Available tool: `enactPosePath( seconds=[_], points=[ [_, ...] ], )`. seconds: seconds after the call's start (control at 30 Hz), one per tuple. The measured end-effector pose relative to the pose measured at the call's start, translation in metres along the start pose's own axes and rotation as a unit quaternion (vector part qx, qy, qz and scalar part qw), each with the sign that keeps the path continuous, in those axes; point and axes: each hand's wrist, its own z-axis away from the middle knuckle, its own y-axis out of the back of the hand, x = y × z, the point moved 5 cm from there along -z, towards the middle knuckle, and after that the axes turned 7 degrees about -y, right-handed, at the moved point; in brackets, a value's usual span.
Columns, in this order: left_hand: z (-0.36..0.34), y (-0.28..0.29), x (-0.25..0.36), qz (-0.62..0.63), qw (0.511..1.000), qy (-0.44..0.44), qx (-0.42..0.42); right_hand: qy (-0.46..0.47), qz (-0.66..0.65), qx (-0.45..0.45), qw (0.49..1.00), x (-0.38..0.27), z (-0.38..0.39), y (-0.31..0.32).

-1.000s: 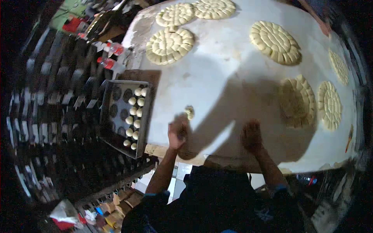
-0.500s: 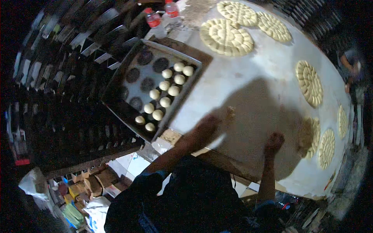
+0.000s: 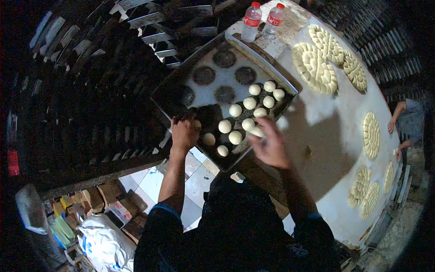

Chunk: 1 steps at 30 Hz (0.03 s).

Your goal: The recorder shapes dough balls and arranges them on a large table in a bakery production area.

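A dark square baking tray [image 3: 179, 89] holds rows of round, pale dough balls [image 3: 235, 137] along its right and near sides. My left hand [image 3: 184, 135] is over the tray's left near edge, its fingers curled around a dough ball [image 3: 196, 124] that is partly hidden and in shadow. Over the tray's right side is my right hand [image 3: 273, 147], slightly blurred, with another dough ball [image 3: 257, 131] at its fingertips. That ball is close beside a ball lying in the tray.
Braided dough rounds [image 3: 314, 68] lie on the pale worktable [image 3: 317, 115], right of the tray. Two red-capped bottles [image 3: 251, 22] stand behind it. Another person's arms [image 3: 397, 115] reach the table's far right edge. A white sack [image 3: 105, 245] and boxes are low at left.
Both my hands have moved left from the tabletop to the tray, each now with a dough ball. The view has turned left, so the tray appears nearer the middle.
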Motion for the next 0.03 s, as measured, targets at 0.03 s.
enactPosePath(
  seconds=[0.03],
  points=[
    [-0.0090,0.0088,0.0091,-0.012,0.999,0.014,-0.044,0.064,0.083,-0.034,0.994,-0.0030,-0.0233,-0.0290]
  ],
)
